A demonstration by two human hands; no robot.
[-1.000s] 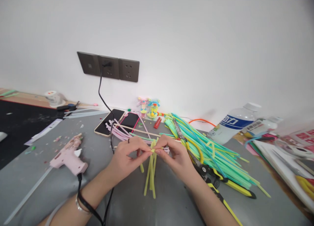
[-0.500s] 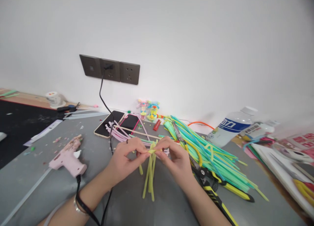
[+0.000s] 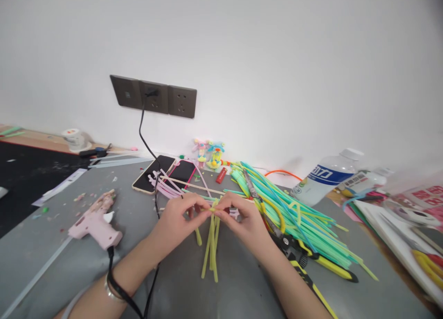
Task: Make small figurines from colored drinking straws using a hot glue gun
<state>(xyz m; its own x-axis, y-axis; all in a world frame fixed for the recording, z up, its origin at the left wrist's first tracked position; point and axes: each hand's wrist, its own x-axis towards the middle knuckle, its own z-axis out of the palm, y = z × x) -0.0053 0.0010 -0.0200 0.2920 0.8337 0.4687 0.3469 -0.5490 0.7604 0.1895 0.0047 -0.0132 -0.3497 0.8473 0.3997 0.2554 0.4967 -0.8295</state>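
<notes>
Yellow pipe cleaners (image 3: 213, 252) hang down in a small bunch between my hands, over the middle of the grey table. My left hand (image 3: 183, 219) pinches them near the top from the left, thumb against index finger. From the other side, my right hand (image 3: 240, 219) pinches the same spot, and the fingertips of both hands nearly meet. Just what lies between the fingertips is partly hidden. Another short yellow piece (image 3: 198, 237) shows below my left hand. Behind my hands lie pale purple pipe cleaners (image 3: 166, 187).
A pink glue gun (image 3: 98, 226) with a black cable lies left. Two phones (image 3: 154, 173), two small figures (image 3: 214, 155) and a red lighter (image 3: 221, 175) sit at the back. Right are green pipe cleaners (image 3: 294, 217), scissors (image 3: 273, 208), yellow-black pliers (image 3: 294, 252) and a bottle (image 3: 325, 176).
My fingertips have drawn closer together at the top of the yellow bunch, the right hand shifting slightly left. The bunch hangs in nearly the same place.
</notes>
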